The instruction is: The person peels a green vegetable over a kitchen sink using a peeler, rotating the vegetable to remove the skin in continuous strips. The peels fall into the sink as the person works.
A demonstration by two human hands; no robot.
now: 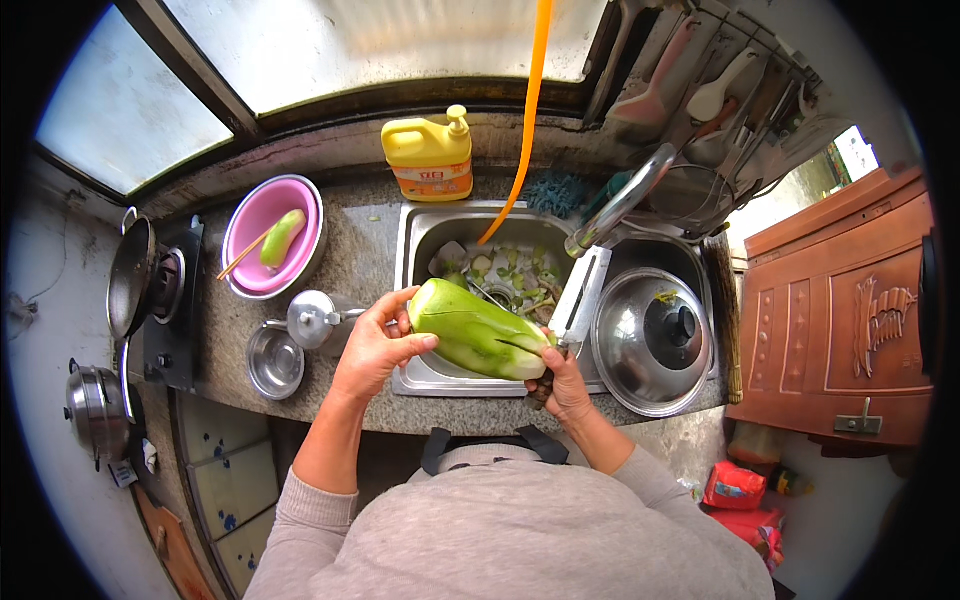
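A large pale-green gourd or radish [480, 334], largely peeled, lies across both my hands above the front of a steel sink [405, 247]. My left hand [379, 341] grips its left end, thumb on top. My right hand [562, 386] is closed round the dark handle of a kitchen knife [541, 386] at the other end, and its fingers touch the vegetable there. The knife's broad blade [583, 300] points up and away from me. A dark slit runs along the vegetable's right part. Green and pale peelings [525, 274] lie in the basin below.
Left of the sink stand a steel pitcher [311, 319], a steel bowl [276, 361] and a pink basin [244, 225] with a green piece and chopsticks. A domed lid [651, 341] covers part of the right basin. An orange hose [531, 105] hangs into the sink beside the faucet [626, 199].
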